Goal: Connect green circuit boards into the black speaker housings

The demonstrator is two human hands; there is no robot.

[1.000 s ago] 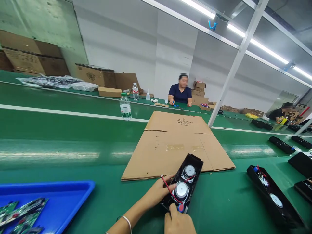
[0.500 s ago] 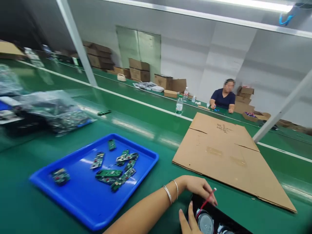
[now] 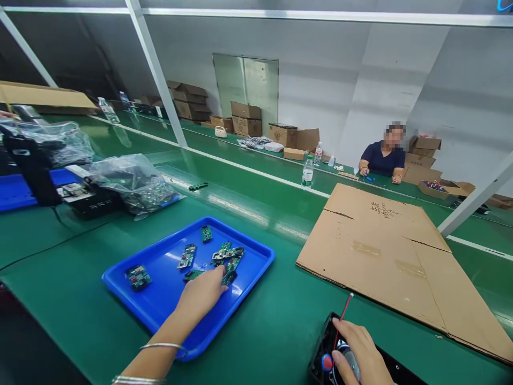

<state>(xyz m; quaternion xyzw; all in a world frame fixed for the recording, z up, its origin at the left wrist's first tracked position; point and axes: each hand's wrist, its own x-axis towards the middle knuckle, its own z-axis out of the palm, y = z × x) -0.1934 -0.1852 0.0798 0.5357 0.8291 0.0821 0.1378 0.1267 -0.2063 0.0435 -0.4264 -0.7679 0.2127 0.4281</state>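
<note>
My left hand (image 3: 203, 290) reaches into the blue tray (image 3: 188, 350), its fingers closed at a green circuit board (image 3: 230, 277) among several others. The fingertips are partly hidden behind the hand. Beside them lie a crossed pile of boards (image 3: 227, 253), a single board (image 3: 186, 256) and a small one (image 3: 206, 233). At the lower right, my right hand (image 3: 363, 353) grips a black speaker housing (image 3: 320, 350), with fingers over its rim and a round silver speaker (image 3: 349, 359). A red wire (image 3: 346, 306) with a white plug sticks up from the housing, near a red-and-blue round part (image 3: 327, 362).
A flattened cardboard sheet (image 3: 372, 256) lies right of the tray. Left stand a plastic bag of parts (image 3: 140, 184) and a black device (image 3: 30, 166). Beyond are a water bottle (image 3: 307, 172), a metal post (image 3: 156, 75) and a seated person (image 3: 382, 159) across the line.
My left hand has moved from the speaker housing and red wire, leftward into the blue tray onto the boards. My right hand remains at the housing. The view has shifted left.
</note>
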